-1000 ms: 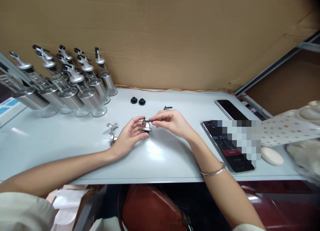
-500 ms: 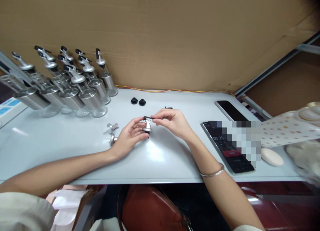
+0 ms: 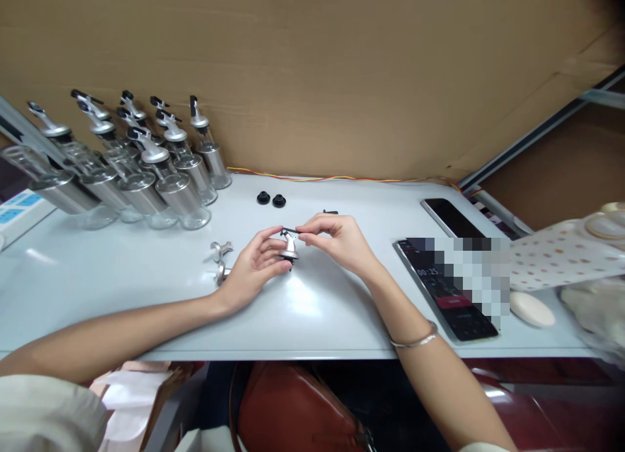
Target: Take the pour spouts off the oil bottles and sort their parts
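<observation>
My left hand (image 3: 258, 262) is closed around a silver pour spout (image 3: 289, 246) with a black stopper at its underside, held just above the table. Between the thumb and fingers of my right hand (image 3: 336, 238) is a small black flip cap (image 3: 291, 230), pinched at one end, its other end at the spout's top. Two silver spout heads, one of them a loose spout (image 3: 222, 249), lie left of my left hand. Farther back sit two black rubber stoppers (image 3: 271, 199). Another small black piece (image 3: 331, 211) shows behind my right hand.
Several glass bottles with steel sleeves (image 3: 178, 191) crowd the table's left rear, most bearing spouts. On the right lie two phones, the nearer phone (image 3: 454, 309) partly blurred, a white oval object (image 3: 532, 309) and a dotted pouch (image 3: 561, 253). A cardboard wall (image 3: 342, 81) stands behind.
Both hands keep almost the same pose around the spout and the black flip cap. The whole view has shifted very slightly; nothing has been let go.
</observation>
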The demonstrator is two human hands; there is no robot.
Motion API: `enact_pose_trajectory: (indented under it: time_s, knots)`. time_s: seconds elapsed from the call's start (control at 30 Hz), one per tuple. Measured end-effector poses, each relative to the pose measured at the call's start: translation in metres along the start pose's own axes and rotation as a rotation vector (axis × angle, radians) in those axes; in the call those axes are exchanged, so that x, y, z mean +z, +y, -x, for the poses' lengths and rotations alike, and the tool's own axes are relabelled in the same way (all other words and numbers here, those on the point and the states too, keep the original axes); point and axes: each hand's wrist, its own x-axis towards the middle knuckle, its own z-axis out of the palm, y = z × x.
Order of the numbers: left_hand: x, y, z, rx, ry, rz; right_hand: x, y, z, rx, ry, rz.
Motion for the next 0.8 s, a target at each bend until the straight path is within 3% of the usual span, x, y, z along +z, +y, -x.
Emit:
enact_pose_trajectory:
  time_s: [0.4, 0.8]
  knots:
    - [-0.0010, 0.0005, 0.0005, 0.033, 0.009, -0.064, 0.0001, 0.0014, -0.0002, -0.084, 0.086, 0.032]
    - [-0.0005, -0.0006, 0.0002, 0.052, 0.015, -0.044, 0.0002, 0.0041, -0.0003, -0.065, -0.044, 0.034]
